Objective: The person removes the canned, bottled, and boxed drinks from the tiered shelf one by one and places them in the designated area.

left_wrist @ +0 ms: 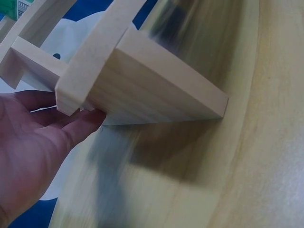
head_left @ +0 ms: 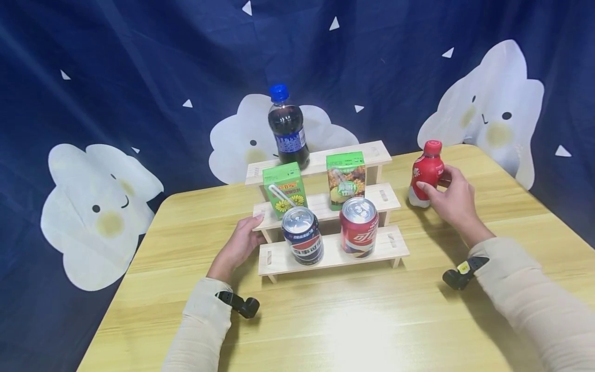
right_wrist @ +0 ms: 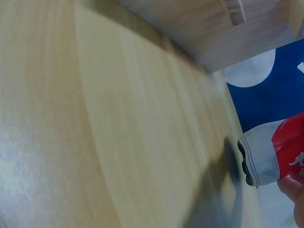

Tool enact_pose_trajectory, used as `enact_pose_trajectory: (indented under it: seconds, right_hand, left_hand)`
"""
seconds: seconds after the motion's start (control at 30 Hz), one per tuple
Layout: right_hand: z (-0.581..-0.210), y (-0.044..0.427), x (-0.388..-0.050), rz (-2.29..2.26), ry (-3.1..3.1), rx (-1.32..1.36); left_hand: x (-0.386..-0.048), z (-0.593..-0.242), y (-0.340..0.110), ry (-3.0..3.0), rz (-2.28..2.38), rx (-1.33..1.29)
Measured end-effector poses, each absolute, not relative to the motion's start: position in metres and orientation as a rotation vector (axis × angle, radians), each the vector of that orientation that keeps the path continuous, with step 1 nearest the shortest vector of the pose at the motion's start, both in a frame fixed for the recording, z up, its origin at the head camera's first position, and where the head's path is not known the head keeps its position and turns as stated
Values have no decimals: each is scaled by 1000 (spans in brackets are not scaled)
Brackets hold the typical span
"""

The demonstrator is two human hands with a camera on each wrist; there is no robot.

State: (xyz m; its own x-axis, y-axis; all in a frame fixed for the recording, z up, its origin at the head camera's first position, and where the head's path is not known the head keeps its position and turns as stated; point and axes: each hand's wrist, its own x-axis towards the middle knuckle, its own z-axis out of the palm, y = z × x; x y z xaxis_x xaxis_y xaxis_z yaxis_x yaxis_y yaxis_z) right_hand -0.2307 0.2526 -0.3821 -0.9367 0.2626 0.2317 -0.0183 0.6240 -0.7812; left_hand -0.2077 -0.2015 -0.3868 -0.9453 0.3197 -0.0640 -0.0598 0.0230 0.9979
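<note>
My right hand (head_left: 455, 201) grips a small red plastic bottle (head_left: 426, 169) with a red cap, right of a three-step wooden display rack (head_left: 332, 253). In the right wrist view, the bottle's pale base (right_wrist: 261, 154) is lifted off the table, its shadow apart from it. At the rack's left end, my left hand (head_left: 239, 242) holds the middle step, thumb at its top edge. The left wrist view shows its fingers (left_wrist: 83, 126) beneath the wood. Two cans, blue (head_left: 303, 242) and red (head_left: 359, 232), stand on the lowest step.
Two green drink cartons, one with yellow flowers (head_left: 283, 191) and one brownish (head_left: 346, 181), stand on the middle step. A dark cola bottle (head_left: 287, 126) with a blue cap stands on the top step. Behind the wooden table (head_left: 153, 299) hangs a blue cloud-patterned curtain (head_left: 186, 57).
</note>
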Motion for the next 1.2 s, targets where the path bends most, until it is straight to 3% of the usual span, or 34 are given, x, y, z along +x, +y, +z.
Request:
enact_pose_trajectory:
  seconds: [0.83, 1.2]
  right_hand:
    - [-398, 254, -227, 1250, -2506, -214]
    - [-382, 255, -228, 1310, -2432, -220]
  left_hand:
    - [-209, -390, -202, 2005, 2010, 323]
    - [-208, -389, -201, 2004, 2013, 305]
